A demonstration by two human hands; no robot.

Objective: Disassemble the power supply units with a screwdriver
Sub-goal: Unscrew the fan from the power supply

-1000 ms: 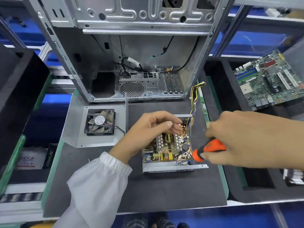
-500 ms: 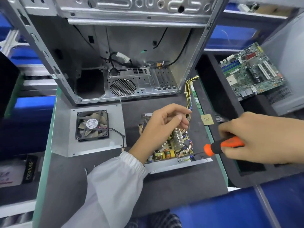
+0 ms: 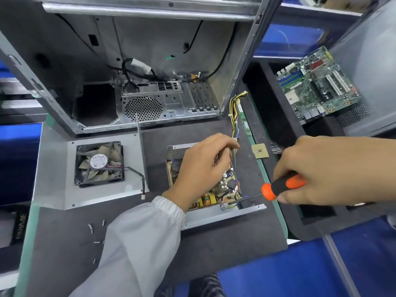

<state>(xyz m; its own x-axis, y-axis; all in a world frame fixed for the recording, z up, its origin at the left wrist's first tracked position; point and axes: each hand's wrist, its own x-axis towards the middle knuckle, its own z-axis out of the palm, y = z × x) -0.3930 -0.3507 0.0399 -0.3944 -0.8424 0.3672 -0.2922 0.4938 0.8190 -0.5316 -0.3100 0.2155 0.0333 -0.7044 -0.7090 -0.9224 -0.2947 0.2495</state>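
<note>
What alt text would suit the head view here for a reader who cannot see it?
A right hand holds an orange-and-black screwdriver with its tip at the near right corner of an opened power supply unit, while the left hand rests on its circuit board. Beside it lie a cover panel with a fan and loose screws; an empty computer case stands behind.

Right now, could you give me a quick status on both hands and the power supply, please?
Left hand gripping the wires over the open power supply. Right hand holding the screwdriver, tip at the board's near right corner. Loose screws on the mat, clear of the work.
</note>
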